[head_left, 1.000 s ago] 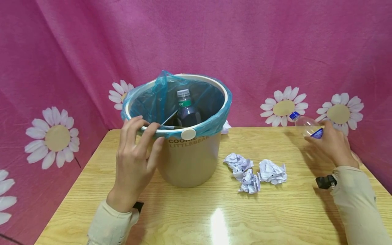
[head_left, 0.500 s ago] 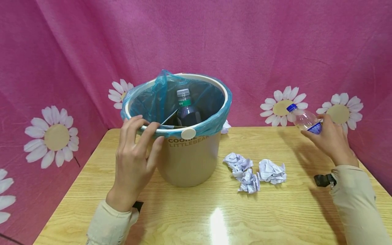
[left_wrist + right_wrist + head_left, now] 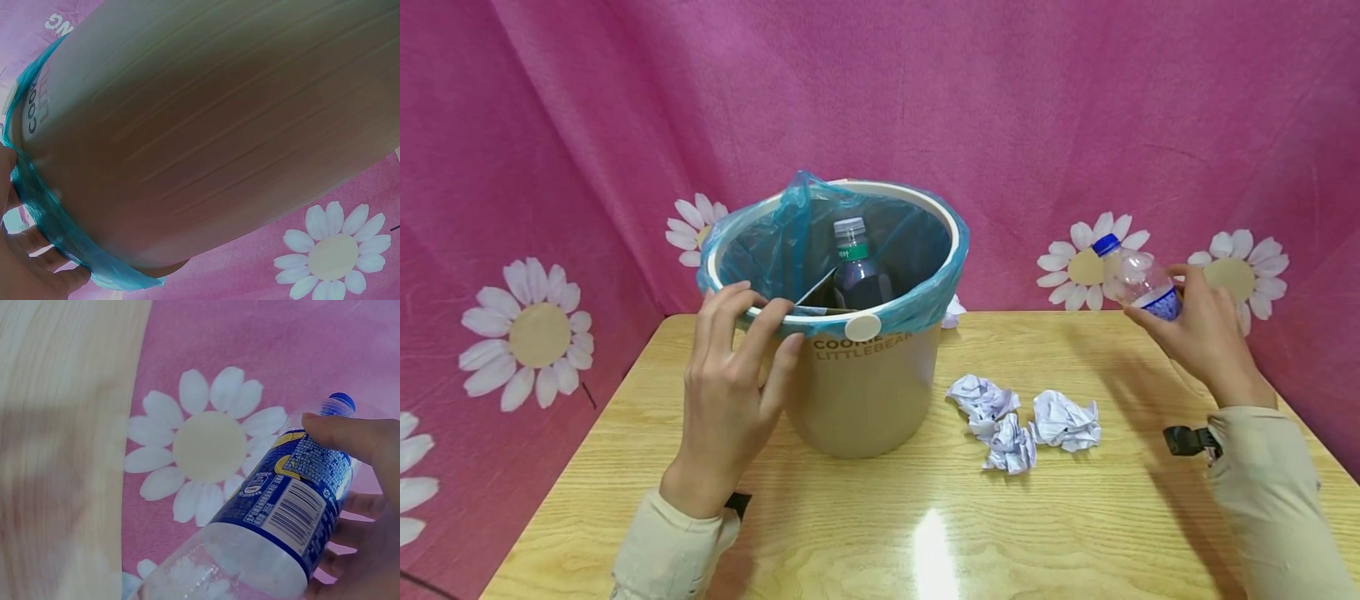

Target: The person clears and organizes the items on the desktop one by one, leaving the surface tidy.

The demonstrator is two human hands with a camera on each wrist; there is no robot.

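My left hand [image 3: 730, 392] grips the near left rim of a beige trash bin [image 3: 865, 400] lined with a blue plastic bag [image 3: 910, 310]; in the left wrist view the fingers [image 3: 32, 240] lie over the bagged rim. Inside the bin a dark bottle [image 3: 862, 279] with a green neck band leans upright beside a flat dark piece. At the far right, my right hand [image 3: 1206, 342] holds a clear plastic bottle [image 3: 1138, 271] above the table, tilted with its blue cap up and left. The right wrist view shows the bottle's blue label [image 3: 284, 494] between thumb and fingers.
Three crumpled paper balls [image 3: 1065, 421] lie on the wooden table [image 3: 820, 533] right of the bin. Another bit of white paper [image 3: 953, 312] shows behind the bin. A pink cloth [image 3: 1000, 125] with daisies hangs at the back and sides.
My right hand has moved the clear bottle slightly left and up, and the bottle stands more upright than before. The left hand stays on the bin's rim.
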